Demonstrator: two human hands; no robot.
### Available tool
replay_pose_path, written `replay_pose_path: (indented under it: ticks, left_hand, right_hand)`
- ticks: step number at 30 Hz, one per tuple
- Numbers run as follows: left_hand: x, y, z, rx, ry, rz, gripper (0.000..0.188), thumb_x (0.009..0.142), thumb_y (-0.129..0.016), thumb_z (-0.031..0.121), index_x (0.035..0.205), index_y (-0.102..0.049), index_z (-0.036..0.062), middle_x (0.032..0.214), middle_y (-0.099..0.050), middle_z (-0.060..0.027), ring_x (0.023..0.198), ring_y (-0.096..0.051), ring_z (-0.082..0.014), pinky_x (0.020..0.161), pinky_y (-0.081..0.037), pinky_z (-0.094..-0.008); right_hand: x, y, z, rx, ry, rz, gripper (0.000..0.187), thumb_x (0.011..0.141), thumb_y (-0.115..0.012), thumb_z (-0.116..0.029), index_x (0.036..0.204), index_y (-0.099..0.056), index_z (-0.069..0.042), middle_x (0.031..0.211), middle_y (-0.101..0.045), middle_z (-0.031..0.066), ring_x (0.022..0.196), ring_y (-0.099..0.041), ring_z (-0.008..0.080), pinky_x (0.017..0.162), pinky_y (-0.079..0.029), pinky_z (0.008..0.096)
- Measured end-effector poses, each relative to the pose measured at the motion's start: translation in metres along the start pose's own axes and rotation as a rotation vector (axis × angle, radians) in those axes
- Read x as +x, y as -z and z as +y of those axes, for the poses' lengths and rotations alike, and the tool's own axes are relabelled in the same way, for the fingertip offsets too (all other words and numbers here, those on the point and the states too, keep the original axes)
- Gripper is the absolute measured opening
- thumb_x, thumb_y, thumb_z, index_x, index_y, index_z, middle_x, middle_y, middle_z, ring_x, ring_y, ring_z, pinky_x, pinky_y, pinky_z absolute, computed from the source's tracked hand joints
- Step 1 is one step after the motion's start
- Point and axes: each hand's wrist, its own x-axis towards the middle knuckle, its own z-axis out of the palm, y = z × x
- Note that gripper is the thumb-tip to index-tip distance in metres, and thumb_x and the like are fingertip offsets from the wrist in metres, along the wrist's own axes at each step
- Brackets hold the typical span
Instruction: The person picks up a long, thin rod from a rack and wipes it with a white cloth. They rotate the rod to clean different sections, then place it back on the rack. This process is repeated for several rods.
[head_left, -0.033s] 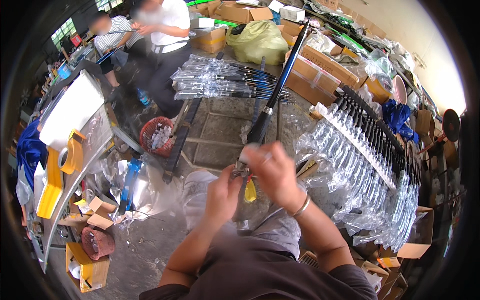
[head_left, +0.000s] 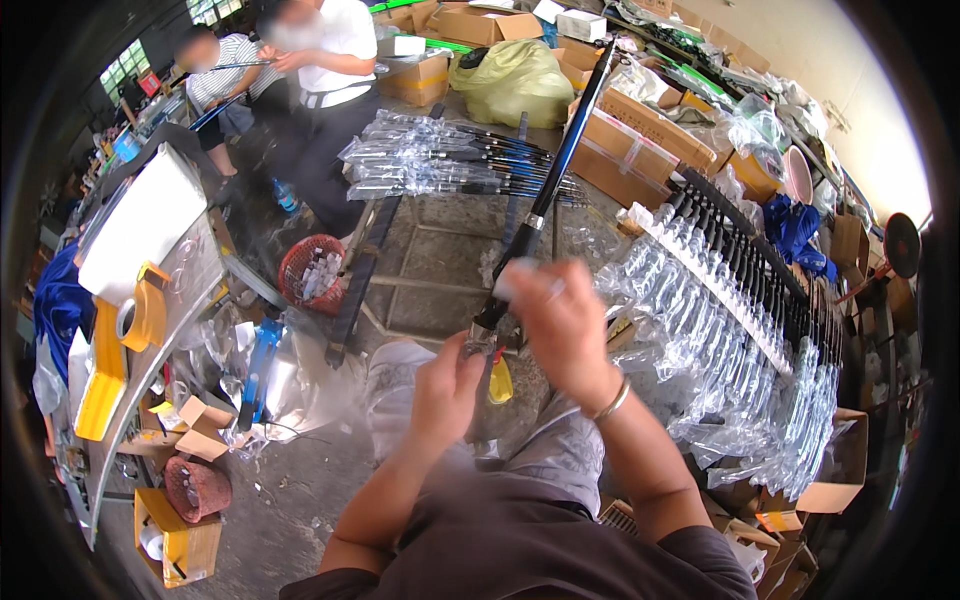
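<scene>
black and blue, a slender rod (head_left: 562, 158) slants up and away from the person's lap, its dark handle section (head_left: 523, 243) nearest the body and its far end reaching past the brown cartons (head_left: 628, 150). the left hand (head_left: 447, 390) has its thumb and fingers closed on the rod's lower end, beside a shiny fitting (head_left: 481, 339). the right hand (head_left: 568, 335), blurred, is raised with curled fingers just beside the handle section; something pale shows at its fingertips, but i cannot tell whether it is gripped or whether the hand touches the rod. a bangle (head_left: 612, 400) circles the right wrist. just below the hands is a small yellow object (head_left: 500, 384). beyond them, plastic-wrapped rods (head_left: 400, 165) lie across the far end of a metal frame (head_left: 412, 286), near a red basket (head_left: 288, 284). to the right stands a slanting row of bagged rods (head_left: 690, 335); at upper left are two co-workers.
</scene>
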Motion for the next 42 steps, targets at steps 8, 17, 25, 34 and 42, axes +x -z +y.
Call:
replay_pose_path:
  ticks: [8, 17, 25, 34, 42]
  left_hand:
    - [0.002, -0.004, 0.008, -0.52, 0.284, -0.214, 0.027, 0.098, -0.047, 0.025, 0.113, -0.054, 0.004, 0.065, -0.045, 0.004, 0.052, -0.039, -0.0042, 0.045, -0.03, -0.0207]
    - [0.005, 0.003, 0.002, -0.84, 0.339, -0.396, 0.046, 0.1, -0.044, 0.041, 0.112, -0.052, -0.0023, 0.061, -0.042, 0.0014, 0.045, -0.034, -0.0036, 0.041, -0.029, -0.0185]
    - [0.015, 0.004, -0.001, -0.953, 0.363, -0.402, 0.048, 0.099, -0.043, 0.044, 0.109, -0.053, -0.002, 0.06, -0.042, 0.0013, 0.041, -0.033, -0.004, 0.038, -0.027, -0.0199]
    - [0.017, 0.004, 0.004, -1.066, 0.376, -0.595, 0.058, 0.094, -0.046, 0.055, 0.105, -0.054, -0.0016, 0.057, -0.039, 0.0035, 0.04, -0.029, -0.0042, 0.038, -0.024, -0.0211]
    - [0.02, 0.006, -0.011, -1.189, 0.413, -0.645, 0.059, 0.093, -0.047, 0.055, 0.104, -0.054, -0.0025, 0.055, -0.037, 0.0028, 0.038, -0.028, -0.0056, 0.037, -0.023, -0.0229]
  right_hand:
    - [-0.017, -0.007, 0.004, 0.01, 0.031, 0.035, 0.038, 0.072, -0.07, 0.003, 0.108, -0.065, -0.006, 0.085, -0.057, 0.0089, 0.062, -0.063, 0.023, 0.051, -0.052, 0.0341]
    - [0.027, 0.011, 0.017, 0.105, -0.101, 0.111, 0.032, 0.079, -0.06, 0.01, 0.109, -0.065, 0.0, 0.088, -0.056, 0.0116, 0.079, -0.057, 0.0235, 0.067, -0.047, 0.0297]
    - [-0.018, -0.008, -0.004, 0.174, 0.029, -0.066, 0.034, 0.073, -0.07, 0.007, 0.105, -0.067, -0.004, 0.086, -0.056, 0.0081, 0.069, -0.064, 0.0222, 0.057, -0.053, 0.0319]
    - [0.02, -0.003, 0.011, 0.146, -0.018, 0.142, 0.037, 0.074, -0.067, 0.011, 0.109, -0.065, -0.002, 0.09, -0.055, 0.0106, 0.075, -0.059, 0.0236, 0.064, -0.05, 0.0311]
    - [0.017, 0.0, 0.014, 0.178, -0.021, 0.13, 0.032, 0.078, -0.065, 0.007, 0.107, -0.066, -0.003, 0.089, -0.054, 0.0099, 0.078, -0.057, 0.0221, 0.065, -0.048, 0.0307]
